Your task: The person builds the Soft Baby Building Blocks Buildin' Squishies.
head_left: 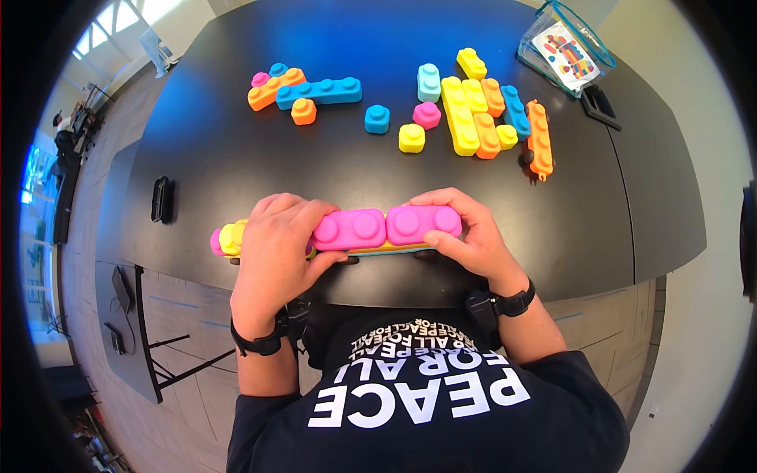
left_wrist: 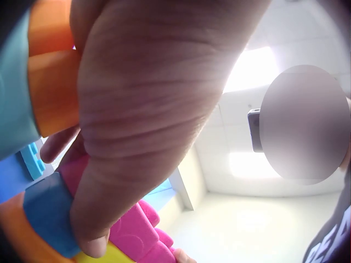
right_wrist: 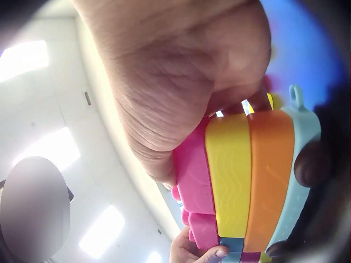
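Wheeled block stack point(head_left: 351, 229), pink-topped, at the near edge of the counter point(head_left: 268, 158); long axis running left to right, between the hands. Left hand point(head_left: 276, 246) grips it left of centre; right hand point(head_left: 475, 243) grips its right end.

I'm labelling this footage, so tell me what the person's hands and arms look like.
The left hand and right hand are bare. A black strap circles each wrist, with a dark boxy unit attached. The sleeves are short and black.
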Action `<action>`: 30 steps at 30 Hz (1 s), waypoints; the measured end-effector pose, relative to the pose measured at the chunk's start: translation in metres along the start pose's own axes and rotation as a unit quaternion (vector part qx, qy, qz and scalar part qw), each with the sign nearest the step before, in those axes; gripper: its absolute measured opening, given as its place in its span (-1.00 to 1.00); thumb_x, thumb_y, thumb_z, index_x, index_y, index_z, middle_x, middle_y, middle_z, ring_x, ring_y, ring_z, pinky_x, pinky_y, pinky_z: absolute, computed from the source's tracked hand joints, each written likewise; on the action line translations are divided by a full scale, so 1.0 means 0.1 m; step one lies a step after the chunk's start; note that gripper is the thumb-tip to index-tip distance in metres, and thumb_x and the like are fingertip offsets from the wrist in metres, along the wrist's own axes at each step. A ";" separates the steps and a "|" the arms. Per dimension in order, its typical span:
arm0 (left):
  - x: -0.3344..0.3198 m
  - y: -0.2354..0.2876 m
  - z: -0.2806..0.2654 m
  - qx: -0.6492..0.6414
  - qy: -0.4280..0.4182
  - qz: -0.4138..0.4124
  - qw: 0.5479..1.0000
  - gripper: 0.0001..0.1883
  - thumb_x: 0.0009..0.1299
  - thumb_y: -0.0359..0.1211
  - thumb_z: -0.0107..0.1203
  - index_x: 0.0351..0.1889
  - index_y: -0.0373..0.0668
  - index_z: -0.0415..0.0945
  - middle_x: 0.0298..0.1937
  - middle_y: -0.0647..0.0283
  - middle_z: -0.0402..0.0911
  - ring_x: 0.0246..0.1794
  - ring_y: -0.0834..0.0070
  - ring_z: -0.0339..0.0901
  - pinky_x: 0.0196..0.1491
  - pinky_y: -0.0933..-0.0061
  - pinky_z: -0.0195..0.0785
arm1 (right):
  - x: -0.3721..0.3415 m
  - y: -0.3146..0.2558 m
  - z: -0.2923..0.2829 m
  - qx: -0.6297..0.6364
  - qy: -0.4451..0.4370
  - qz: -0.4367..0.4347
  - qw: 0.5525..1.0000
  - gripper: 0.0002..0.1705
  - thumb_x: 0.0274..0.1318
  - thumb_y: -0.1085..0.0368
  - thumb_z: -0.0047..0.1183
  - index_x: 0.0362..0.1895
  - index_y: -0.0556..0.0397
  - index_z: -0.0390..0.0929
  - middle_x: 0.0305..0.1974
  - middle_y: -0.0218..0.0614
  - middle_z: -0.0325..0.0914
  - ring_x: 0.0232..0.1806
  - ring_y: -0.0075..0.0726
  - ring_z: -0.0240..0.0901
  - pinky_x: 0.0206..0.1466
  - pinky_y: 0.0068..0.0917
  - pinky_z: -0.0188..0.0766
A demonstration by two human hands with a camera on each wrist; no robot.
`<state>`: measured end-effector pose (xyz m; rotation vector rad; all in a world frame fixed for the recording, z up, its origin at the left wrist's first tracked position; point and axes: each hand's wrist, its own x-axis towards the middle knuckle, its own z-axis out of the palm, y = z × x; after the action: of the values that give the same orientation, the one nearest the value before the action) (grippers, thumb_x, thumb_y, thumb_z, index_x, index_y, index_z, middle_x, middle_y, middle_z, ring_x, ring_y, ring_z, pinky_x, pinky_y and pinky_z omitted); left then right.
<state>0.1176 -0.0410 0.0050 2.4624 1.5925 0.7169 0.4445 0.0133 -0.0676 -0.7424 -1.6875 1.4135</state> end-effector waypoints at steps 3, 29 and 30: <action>0.00 0.00 0.01 0.002 0.005 -0.001 1.000 -0.38 0.10 -0.15 0.76 0.14 -0.09 0.84 -0.06 0.19 0.87 0.04 0.01 0.74 0.27 -0.05 0.53 | 0.00 0.00 -0.01 -0.003 -0.001 0.004 1.000 -0.48 0.50 0.29 0.51 0.43 0.14 0.74 0.30 -0.27 0.79 0.33 -0.41 0.71 0.45 -0.35 0.62; -0.05 -0.03 -0.06 -0.010 0.020 -0.016 1.000 -0.41 0.06 -0.27 0.77 0.10 -0.06 0.86 -0.14 0.15 0.81 -0.02 0.00 0.73 0.24 -0.03 0.54 | 2.78 0.30 -0.21 -0.546 -0.177 -0.031 0.819 -0.44 0.45 -0.02 0.55 0.41 -0.14 0.85 0.75 0.17 0.43 0.78 0.37 0.34 0.74 0.14 0.44; -0.04 -0.03 -0.06 -0.011 0.020 -0.014 1.000 -0.41 0.06 -0.26 0.77 0.10 -0.06 0.86 -0.14 0.15 0.80 -0.02 0.00 0.73 0.24 -0.03 0.54 | 2.86 0.37 -0.19 -0.557 -0.180 -0.016 0.810 -0.43 0.44 -0.04 0.56 0.42 -0.16 0.86 0.78 0.19 0.39 0.80 0.40 0.30 0.76 0.14 0.43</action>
<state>0.1109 -0.0445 0.0080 2.4193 1.6214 0.7795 0.3127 0.2695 -0.0441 -1.0607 -2.8278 0.3879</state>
